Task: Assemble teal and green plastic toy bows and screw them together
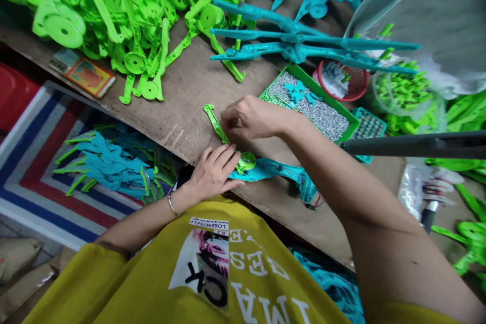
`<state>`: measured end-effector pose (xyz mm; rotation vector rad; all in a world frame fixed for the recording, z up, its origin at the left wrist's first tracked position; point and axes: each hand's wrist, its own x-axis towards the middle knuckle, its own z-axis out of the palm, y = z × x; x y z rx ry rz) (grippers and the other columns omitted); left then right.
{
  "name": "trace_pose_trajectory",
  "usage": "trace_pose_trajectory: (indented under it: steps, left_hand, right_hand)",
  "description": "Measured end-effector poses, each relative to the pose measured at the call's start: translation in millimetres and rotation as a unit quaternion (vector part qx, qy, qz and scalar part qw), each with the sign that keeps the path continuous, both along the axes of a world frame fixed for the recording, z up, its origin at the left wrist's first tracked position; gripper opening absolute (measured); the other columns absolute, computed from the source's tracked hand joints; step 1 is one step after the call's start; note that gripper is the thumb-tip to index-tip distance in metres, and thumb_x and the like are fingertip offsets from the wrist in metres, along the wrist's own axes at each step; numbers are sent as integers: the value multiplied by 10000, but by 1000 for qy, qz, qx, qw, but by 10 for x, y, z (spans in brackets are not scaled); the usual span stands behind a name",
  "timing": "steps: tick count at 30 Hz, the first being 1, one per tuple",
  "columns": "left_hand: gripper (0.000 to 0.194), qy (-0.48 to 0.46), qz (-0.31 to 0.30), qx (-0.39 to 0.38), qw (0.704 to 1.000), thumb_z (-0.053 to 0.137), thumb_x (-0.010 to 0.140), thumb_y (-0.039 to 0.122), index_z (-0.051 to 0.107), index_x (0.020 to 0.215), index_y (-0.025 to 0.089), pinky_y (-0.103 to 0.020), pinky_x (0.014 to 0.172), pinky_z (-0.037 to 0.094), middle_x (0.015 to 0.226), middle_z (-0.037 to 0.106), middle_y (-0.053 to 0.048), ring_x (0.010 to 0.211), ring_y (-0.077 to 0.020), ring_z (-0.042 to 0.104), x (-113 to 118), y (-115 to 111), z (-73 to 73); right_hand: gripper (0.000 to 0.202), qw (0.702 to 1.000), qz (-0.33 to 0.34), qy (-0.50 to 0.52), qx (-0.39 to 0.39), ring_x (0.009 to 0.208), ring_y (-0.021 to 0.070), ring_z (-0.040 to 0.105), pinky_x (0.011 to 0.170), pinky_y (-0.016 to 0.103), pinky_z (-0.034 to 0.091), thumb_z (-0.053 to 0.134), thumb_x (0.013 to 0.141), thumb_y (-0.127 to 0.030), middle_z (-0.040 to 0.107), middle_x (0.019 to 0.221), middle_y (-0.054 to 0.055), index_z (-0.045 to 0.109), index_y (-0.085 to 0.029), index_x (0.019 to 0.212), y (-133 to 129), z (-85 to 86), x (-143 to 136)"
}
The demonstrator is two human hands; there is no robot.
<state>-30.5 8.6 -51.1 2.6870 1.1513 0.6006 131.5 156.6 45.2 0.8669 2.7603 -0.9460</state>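
At the table's front edge my left hand (216, 169) grips a plastic part, with its fingers over the green piece and its thumb along the blue one. The part joins a blue body (271, 168) to a green arm (215, 122) with a round hub (247, 161). Just above the green arm is my right hand (252, 119), fingers curled together in a pinch. Whatever its fingertips hold is hidden or too small to make out. Beyond my right wrist lies a green tray (351, 130) of small silvery metal pieces, with a few blue plastic bits on top.
Green plastic parts (134, 15) pile up at the back left. Long blue parts (288, 35) lie behind the tray, near a red basket (321, 78). A grey bar (413, 146) juts in from the right. Below left, a striped bag (34, 162) holds blue and green parts.
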Motion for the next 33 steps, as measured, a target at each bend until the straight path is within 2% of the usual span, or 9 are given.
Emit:
trace_pose_trajectory:
  steps: [2, 4, 8, 12, 19, 28, 33]
  left_hand:
    - [686, -7, 2, -5, 1000, 441, 959, 629, 550, 1377, 96, -458, 1028, 398, 1424, 574, -200, 1303, -319, 516, -3, -8, -2]
    - [691, -16, 8, -8, 1000, 454, 951, 637, 556, 1371, 98, -463, 1024, 396, 1428, 573, -198, 1305, -321, 513, -6, -21, 8]
    - [716, -26, 15, -18, 999, 502, 918, 659, 565, 1362, 101, -479, 1017, 380, 1441, 565, -194, 1320, -344, 494, -28, -40, 51]
    - [715, -26, -4, -36, 999, 526, 908, 644, 549, 1377, 105, -490, 1053, 348, 1450, 551, -205, 1363, -352, 462, -55, -23, 89]
    - [700, 8, -31, -40, 999, 513, 915, 642, 559, 1354, 99, -574, 1132, 253, 1442, 546, -216, 1420, -379, 402, -55, 33, 110]
    - [701, 27, -27, -48, 998, 516, 907, 647, 546, 1387, 137, -572, 1060, 323, 1463, 529, -191, 1409, -423, 367, -79, 33, 105]
    - [696, 42, -26, -49, 998, 524, 902, 645, 546, 1387, 145, -560, 1029, 344, 1481, 514, -181, 1397, -423, 367, -79, 39, 136]
  right_hand:
    - [161, 998, -15, 19, -53, 661, 111, 553, 649, 267, 380, 594, 797, -153, 705, 798, 13, 729, -171, 885, 46, -20, 75]
    - [143, 997, -22, 27, -69, 670, 107, 573, 660, 260, 396, 617, 811, -197, 715, 803, 11, 742, -175, 878, 65, -46, 105]
    - [145, 998, -54, -2, -28, 672, 116, 573, 675, 268, 405, 607, 820, -198, 730, 823, 40, 742, -159, 857, 32, -74, 61]
    - [166, 995, -77, -66, 12, 653, 128, 561, 654, 276, 392, 583, 808, -167, 728, 805, 66, 734, -131, 866, -12, -71, -5]
    - [202, 995, -64, -79, 10, 707, 154, 612, 676, 277, 397, 568, 796, -156, 746, 848, 85, 733, -128, 908, -24, -128, -86]
    - [177, 997, -71, 4, -13, 693, 137, 585, 688, 270, 409, 575, 783, -126, 730, 832, 64, 724, -133, 879, -2, -167, -59]
    - [226, 994, -103, 42, -15, 732, 137, 592, 727, 274, 421, 545, 789, -130, 734, 877, 65, 734, -130, 913, 29, -157, 13]
